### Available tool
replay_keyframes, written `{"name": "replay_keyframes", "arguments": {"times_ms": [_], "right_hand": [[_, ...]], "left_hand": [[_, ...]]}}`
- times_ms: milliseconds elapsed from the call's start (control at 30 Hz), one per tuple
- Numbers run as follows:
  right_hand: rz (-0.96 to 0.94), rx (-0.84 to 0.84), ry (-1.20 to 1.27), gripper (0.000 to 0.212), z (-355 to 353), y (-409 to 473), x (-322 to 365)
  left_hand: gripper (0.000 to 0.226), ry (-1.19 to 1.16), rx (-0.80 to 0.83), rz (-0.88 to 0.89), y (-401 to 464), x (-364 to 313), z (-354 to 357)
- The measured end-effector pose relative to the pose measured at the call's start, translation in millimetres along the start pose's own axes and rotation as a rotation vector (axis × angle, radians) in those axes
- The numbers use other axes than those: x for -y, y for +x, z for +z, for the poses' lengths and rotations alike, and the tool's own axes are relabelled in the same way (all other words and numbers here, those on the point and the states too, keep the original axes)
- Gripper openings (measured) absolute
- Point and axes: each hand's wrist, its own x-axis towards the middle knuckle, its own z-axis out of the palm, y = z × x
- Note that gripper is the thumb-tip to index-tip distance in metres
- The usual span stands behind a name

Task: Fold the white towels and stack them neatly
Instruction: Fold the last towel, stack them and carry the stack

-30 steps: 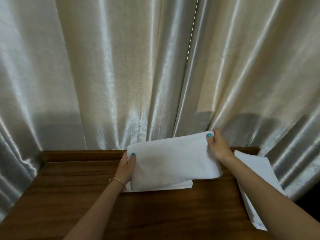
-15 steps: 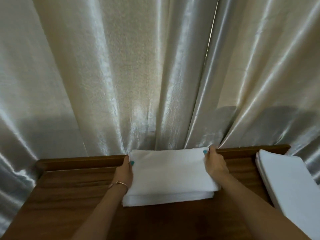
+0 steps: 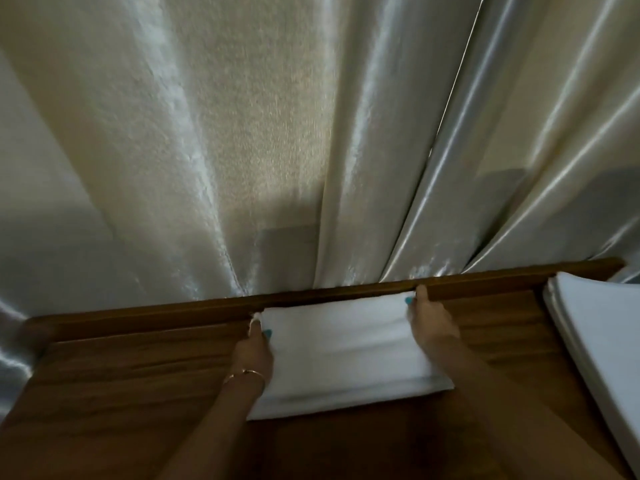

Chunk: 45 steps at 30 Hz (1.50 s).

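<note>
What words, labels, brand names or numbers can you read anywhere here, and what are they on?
None: no readable text shows anywhere.
The folded white towel shows no print or readable tag.
The stack of white towels at the right edge is plain too.
The brown wooden table and shiny cream curtain carry no writing.

Bare forearms, teal nails, seemingly gold bangle (image 3: 246, 374) on left wrist.

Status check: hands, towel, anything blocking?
Left hand and right hand each grip a far corner of the folded white towel. Towel flat on the wooden table. Second towel stack at right, apart. Nothing in the way.
</note>
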Motion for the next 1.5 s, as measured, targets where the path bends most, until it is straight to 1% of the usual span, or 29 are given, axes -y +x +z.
{"name": "replay_keyframes", "arguments": {"times_ms": [100, 233, 300, 367, 433, 467, 533, 567, 600, 633, 667, 700, 733, 767, 833, 867, 900, 933, 1033, 1167, 1233, 1300, 1333, 1400, 1500], "right_hand": [[-0.034, -0.030, -0.033, 0.042, 8, 4, -3], [-0.060, -0.124, -0.090, 0.037, 16, 4, -2], [-0.069, -0.175, -0.114, 0.036, 20, 1, -2], [-0.071, -0.213, -0.169, 0.034, 21, -1, 0], [-0.064, -0.226, -0.280, 0.029, 16, -3, 7], [-0.067, -0.239, -0.359, 0.027, 11, -4, 11], [-0.040, -0.318, -0.485, 0.029, 0, -9, 15], [-0.020, -0.391, -0.484, 0.032, -6, -13, 19], [-0.041, -0.465, -0.438, 0.034, -4, -22, 21], [-0.103, -0.542, -0.360, 0.035, 2, -32, 23], [-0.196, -0.607, -0.279, 0.037, 5, -42, 28], [-0.295, -0.604, -0.219, 0.040, 8, -52, 34], [-0.372, -0.519, -0.177, 0.045, 12, -57, 40], [-0.409, -0.370, -0.155, 0.052, 18, -60, 45], [-0.388, -0.055, -0.155, 0.063, 31, -56, 45], [-0.369, 0.050, -0.166, 0.065, 37, -51, 40], [-0.363, 0.116, -0.172, 0.067, 41, -47, 34], [-0.372, 0.146, -0.171, 0.069, 44, -43, 27], [-0.406, 0.160, -0.131, 0.077, 43, -38, 12], [-0.408, 0.183, -0.069, 0.080, 41, -40, 4], [-0.376, 0.103, -0.126, 0.082, 42, -43, 3], [-0.306, -0.018, -0.194, 0.085, 45, -46, 2], [-0.285, -0.047, -0.197, 0.086, 48, -47, 2], [-0.285, -0.033, -0.176, 0.087, 51, -45, 1], [-0.338, 0.061, -0.122, 0.085, 43, -38, -4]], "left_hand": [[0.052, 0.072, 0.015, 0.010, 1, 1, 0], [0.049, 0.180, -0.006, 0.009, -6, -3, -4], [0.054, 0.321, -0.019, -0.010, -9, -7, 0], [0.060, 0.526, -0.014, -0.016, -11, -16, 3], [0.058, 0.669, -0.008, -0.001, -10, -25, 2], [0.057, 0.700, -0.022, -0.011, -9, -28, -1], [0.057, 0.710, -0.120, -0.036, -7, -33, -12], [0.056, 0.690, -0.212, 0.001, -5, -38, -19], [0.052, 0.638, -0.280, 0.079, -8, -39, -15], [0.047, 0.576, -0.324, 0.208, -13, -45, -9], [0.041, 0.499, -0.352, 0.378, -19, -56, -3], [0.036, 0.429, -0.365, 0.516, -26, -66, 6], [0.034, 0.363, -0.360, 0.580, -31, -77, 12], [0.040, 0.319, -0.308, 0.565, -36, -84, 20], [0.058, 0.292, -0.092, 0.368, -38, -84, 37], [0.063, 0.281, -0.021, 0.266, -35, -79, 45], [0.067, 0.268, 0.021, 0.199, -31, -73, 51], [0.071, 0.263, 0.044, 0.181, -29, -68, 55], [0.083, 0.260, 0.061, 0.258, -26, -55, 49], [0.085, 0.286, 0.080, 0.335, -26, -31, 41], [0.085, 0.280, 0.066, 0.327, -27, -30, 41], [0.084, 0.267, 0.011, 0.322, -28, -31, 44], [0.083, 0.261, -0.015, 0.320, -29, -31, 46], [0.081, 0.259, -0.038, 0.320, -30, -31, 49], [0.072, 0.265, -0.011, 0.347, -28, -31, 45]]}}
